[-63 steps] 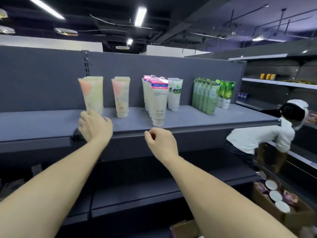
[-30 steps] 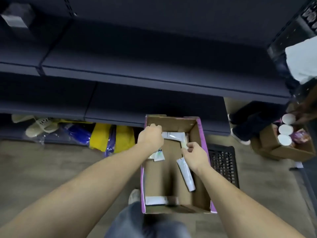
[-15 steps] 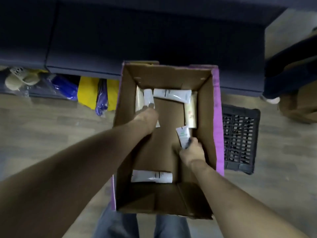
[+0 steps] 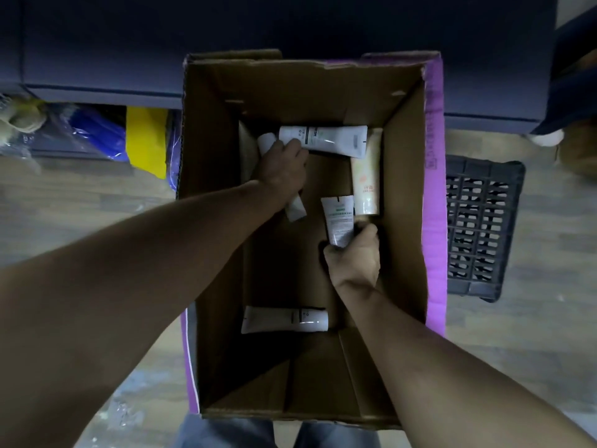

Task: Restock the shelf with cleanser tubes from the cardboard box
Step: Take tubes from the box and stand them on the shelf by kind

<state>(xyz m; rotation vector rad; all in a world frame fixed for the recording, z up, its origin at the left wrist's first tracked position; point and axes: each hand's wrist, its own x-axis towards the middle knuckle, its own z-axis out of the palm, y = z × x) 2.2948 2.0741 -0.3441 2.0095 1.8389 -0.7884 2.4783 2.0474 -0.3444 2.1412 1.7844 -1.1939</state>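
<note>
Down inside the cardboard box (image 4: 403, 176), seen from our head camera, both our bare forearms reach to the bottom. Its walls are plain brown corrugated board with creased flaps, and the outer faces show purple print along the right and left edges.

Our left hand (image 4: 284, 169) lies in the far left corner with its fingers curled round a slim white tube (image 4: 295, 210); the flat crimped end sticks out below the palm and the round cap end above the knuckles. The fingertips sit just against a long white tube with a dark band (image 4: 329, 140), which lies crosswise along the far wall.

Our right hand (image 4: 353, 257) grips a short white tube with a green label (image 4: 339, 221) by its lower end, the thumb and fingers wrapped round it, the crimped end pointing away from us. Just beside it, along the right wall, lies a cream tube with a peach pattern (image 4: 365, 179), smooth and glossy. Another white tube (image 4: 284, 319) lies crosswise near the close end, apart from both hands.

Beyond the box runs the dark, matte base of the shelf (image 4: 97, 59), with yellow and blue plastic bags (image 4: 129, 137) tucked under it at left. A black plastic crate (image 4: 481, 227) with a square lattice sits on the pale wood-grain floor (image 4: 64, 205) at right.
</note>
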